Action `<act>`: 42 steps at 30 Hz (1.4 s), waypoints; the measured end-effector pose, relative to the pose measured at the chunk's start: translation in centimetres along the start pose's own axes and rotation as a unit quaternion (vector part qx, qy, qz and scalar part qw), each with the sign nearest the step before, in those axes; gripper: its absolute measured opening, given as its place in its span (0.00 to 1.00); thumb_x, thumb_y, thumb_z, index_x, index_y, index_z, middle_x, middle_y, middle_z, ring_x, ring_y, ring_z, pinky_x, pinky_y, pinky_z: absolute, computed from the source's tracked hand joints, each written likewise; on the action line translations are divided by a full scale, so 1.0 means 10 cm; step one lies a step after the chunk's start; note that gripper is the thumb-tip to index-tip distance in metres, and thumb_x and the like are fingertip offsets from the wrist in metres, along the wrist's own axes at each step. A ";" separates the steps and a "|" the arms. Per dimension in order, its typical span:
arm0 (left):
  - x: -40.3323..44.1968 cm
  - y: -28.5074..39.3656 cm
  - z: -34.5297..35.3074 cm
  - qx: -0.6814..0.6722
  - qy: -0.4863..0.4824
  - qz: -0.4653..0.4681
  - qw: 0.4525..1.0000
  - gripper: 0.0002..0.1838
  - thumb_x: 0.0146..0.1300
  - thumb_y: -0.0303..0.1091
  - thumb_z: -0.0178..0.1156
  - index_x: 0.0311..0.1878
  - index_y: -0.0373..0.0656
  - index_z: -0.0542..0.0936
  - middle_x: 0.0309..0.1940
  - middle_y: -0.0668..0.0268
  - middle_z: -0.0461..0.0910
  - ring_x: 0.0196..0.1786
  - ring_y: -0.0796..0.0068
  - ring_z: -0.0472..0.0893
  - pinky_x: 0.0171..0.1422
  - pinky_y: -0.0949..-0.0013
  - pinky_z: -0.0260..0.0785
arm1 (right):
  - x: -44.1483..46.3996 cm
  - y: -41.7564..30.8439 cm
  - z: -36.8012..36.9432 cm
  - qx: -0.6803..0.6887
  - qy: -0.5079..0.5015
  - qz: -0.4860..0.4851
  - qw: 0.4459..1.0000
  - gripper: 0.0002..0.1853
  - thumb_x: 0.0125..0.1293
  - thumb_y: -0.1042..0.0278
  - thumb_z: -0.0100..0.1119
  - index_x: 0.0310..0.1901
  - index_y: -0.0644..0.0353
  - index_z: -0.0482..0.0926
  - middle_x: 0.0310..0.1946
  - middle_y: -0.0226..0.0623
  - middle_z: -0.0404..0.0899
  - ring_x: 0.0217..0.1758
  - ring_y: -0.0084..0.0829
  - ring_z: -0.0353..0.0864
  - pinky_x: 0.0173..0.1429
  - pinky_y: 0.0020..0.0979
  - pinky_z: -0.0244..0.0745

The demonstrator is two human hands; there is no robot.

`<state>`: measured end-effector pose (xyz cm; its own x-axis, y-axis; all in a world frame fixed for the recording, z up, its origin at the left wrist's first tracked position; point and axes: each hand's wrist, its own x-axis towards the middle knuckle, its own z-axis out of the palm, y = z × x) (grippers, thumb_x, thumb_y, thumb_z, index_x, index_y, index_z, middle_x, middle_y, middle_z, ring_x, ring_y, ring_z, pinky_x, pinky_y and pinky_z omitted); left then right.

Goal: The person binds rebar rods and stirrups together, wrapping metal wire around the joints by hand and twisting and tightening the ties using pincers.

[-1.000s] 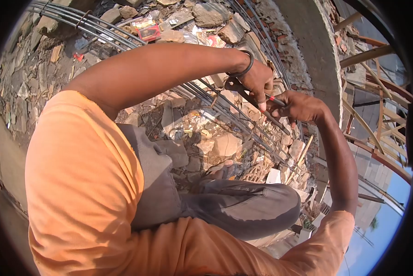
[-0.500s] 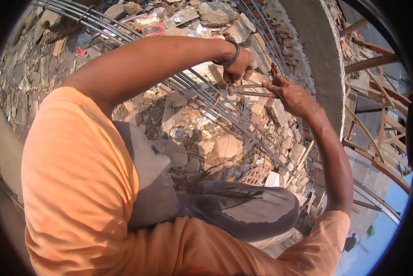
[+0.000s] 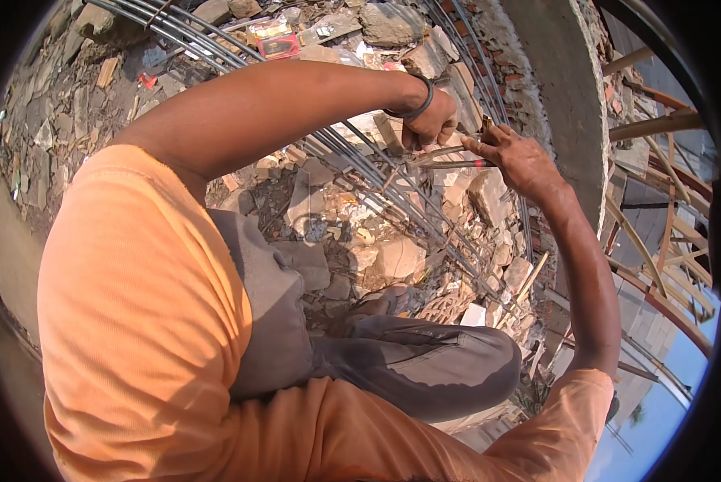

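My right hand (image 3: 525,165) is closed around the handles of a pair of pincers (image 3: 457,165), which has a red patch near one handle's end. The pincers' head points left, just below my left hand, and its jaws are blurred. My left hand (image 3: 431,124), with a dark band (image 3: 425,98) at the wrist, has its fingers curled together and pointing down beside that head. What lies between those fingers is too small to tell. Below both hands, a bundle of long steel bars (image 3: 340,153) runs diagonally, with thinner cross pieces on it.
Broken bricks and concrete chunks (image 3: 401,257) cover the ground. More steel bars (image 3: 489,68) run beside a concrete wall edge (image 3: 565,104) on the right. Wooden poles (image 3: 657,126) stand beyond it. My bent knee (image 3: 473,365) is below the bars.
The view has shifted slightly. Both hands stay close together at the pincers, whose head has turned or moved a little and looks more blurred.
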<state>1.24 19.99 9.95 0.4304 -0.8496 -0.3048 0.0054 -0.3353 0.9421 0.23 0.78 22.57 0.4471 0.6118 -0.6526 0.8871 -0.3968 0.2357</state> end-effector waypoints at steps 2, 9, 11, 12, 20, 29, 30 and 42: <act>-0.03 0.01 -0.02 0.004 -0.002 0.000 1.000 0.17 0.57 0.21 0.63 0.51 0.33 0.76 0.36 0.55 0.85 0.34 0.67 0.87 0.36 0.70 0.82 | 0.03 0.05 0.00 0.008 0.000 0.009 1.000 0.22 0.64 0.75 0.50 0.58 0.44 0.78 0.43 0.36 0.78 0.46 0.37 0.81 0.49 0.39 0.79; 0.14 0.12 0.32 0.086 0.094 0.139 0.982 0.28 0.48 0.40 0.73 0.49 0.33 0.77 0.37 0.55 0.85 0.46 0.57 0.84 0.50 0.62 0.75 | 0.21 0.07 -0.34 0.293 -0.266 0.095 0.914 0.14 0.52 0.62 0.73 0.36 0.60 0.82 0.28 0.40 0.83 0.38 0.36 0.84 0.43 0.38 0.77; 0.20 0.21 0.59 0.091 0.155 0.109 0.978 0.27 0.46 0.41 0.73 0.46 0.33 0.78 0.36 0.55 0.85 0.44 0.58 0.84 0.49 0.62 0.75 | 0.24 0.13 -0.33 0.287 -0.263 0.091 0.917 0.15 0.51 0.63 0.74 0.36 0.63 0.82 0.29 0.41 0.83 0.37 0.37 0.84 0.44 0.39 0.77; 0.23 0.24 0.69 0.099 0.206 0.085 0.970 0.25 0.46 0.40 0.72 0.45 0.33 0.79 0.36 0.55 0.85 0.40 0.60 0.85 0.46 0.62 0.75 | 0.22 0.14 -0.33 0.284 -0.261 0.089 0.918 0.16 0.50 0.63 0.74 0.35 0.64 0.81 0.29 0.42 0.83 0.36 0.37 0.84 0.44 0.39 0.77; 0.37 0.01 0.51 -0.270 0.069 0.056 0.959 0.17 0.47 0.36 0.70 0.34 0.34 0.80 0.26 0.63 0.81 0.21 0.75 0.80 0.23 0.66 0.71 | -0.10 -0.09 -0.13 -0.033 0.039 0.090 0.995 0.22 0.58 0.70 0.61 0.56 0.53 0.74 0.45 0.35 0.76 0.60 0.34 0.72 0.68 0.37 0.62; 0.29 0.28 0.44 0.029 0.083 0.127 0.988 0.26 0.46 0.42 0.72 0.46 0.36 0.79 0.35 0.54 0.83 0.38 0.66 0.83 0.42 0.64 0.74 | 0.22 -0.02 -0.51 0.325 -0.373 0.179 0.850 0.15 0.64 0.60 0.64 0.44 0.64 0.81 0.21 0.42 0.82 0.21 0.28 0.84 0.24 0.33 0.76; 0.28 0.32 0.53 0.015 0.084 0.100 0.991 0.23 0.46 0.42 0.72 0.41 0.35 0.80 0.31 0.55 0.82 0.34 0.66 0.83 0.38 0.64 0.74 | 0.24 0.01 -0.49 0.353 -0.392 0.196 0.827 0.15 0.62 0.60 0.65 0.43 0.65 0.81 0.22 0.41 0.82 0.22 0.31 0.84 0.26 0.34 0.77; 0.37 0.20 0.48 -0.239 -0.034 0.058 0.969 0.12 0.48 0.31 0.73 0.27 0.37 0.77 0.20 0.64 0.78 0.18 0.76 0.77 0.22 0.71 0.74 | -0.15 -0.32 -0.22 -0.071 -0.019 0.103 0.992 0.18 0.58 0.67 0.59 0.50 0.60 0.74 0.45 0.35 0.75 0.59 0.36 0.73 0.63 0.33 0.64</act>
<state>-1.45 14.21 10.05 0.3936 -0.9003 -0.1859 0.3852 -0.0221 0.9226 -3.06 2.61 24.36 0.6190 0.5003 -0.6054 0.7853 -0.4092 0.4647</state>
